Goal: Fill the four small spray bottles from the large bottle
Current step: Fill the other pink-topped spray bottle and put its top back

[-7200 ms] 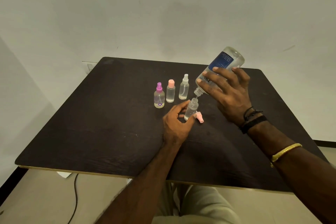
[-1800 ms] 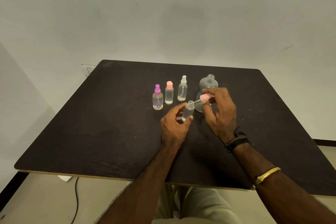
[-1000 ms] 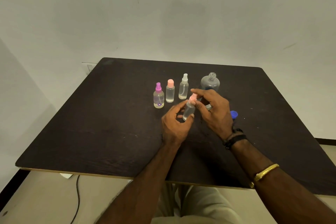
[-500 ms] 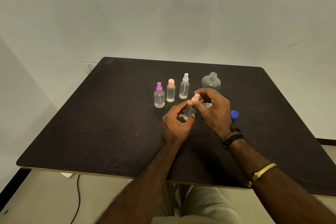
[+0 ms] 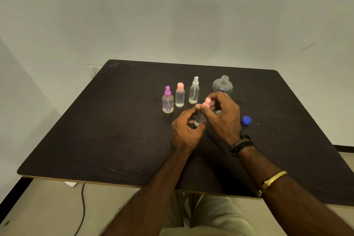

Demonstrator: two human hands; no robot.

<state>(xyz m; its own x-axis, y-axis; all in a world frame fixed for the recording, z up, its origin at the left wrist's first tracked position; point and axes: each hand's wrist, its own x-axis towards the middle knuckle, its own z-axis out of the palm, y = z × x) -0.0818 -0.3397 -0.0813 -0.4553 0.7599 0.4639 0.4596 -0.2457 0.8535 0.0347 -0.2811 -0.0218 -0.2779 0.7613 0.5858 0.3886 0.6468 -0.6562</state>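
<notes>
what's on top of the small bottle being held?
A pink spray cap sits on the small bottle, pinched by the right hand; the left hand holds the body. Fingers cover the neck; seating unseen.

Dim, even overhead light with a greenish cast. Soft, shapeless shadows smudge the wall (image 5: 191, 15) and darken its left side. Small glints speckle the large bottle (image 5: 222, 88). The table (image 5: 95, 140) edges bow with wide-angle distortion, and the frame corners are soft.

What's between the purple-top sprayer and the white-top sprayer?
A pink-capped bottle, upright, between purple-top sprayer and white-top sprayer, in the head view.
</notes>
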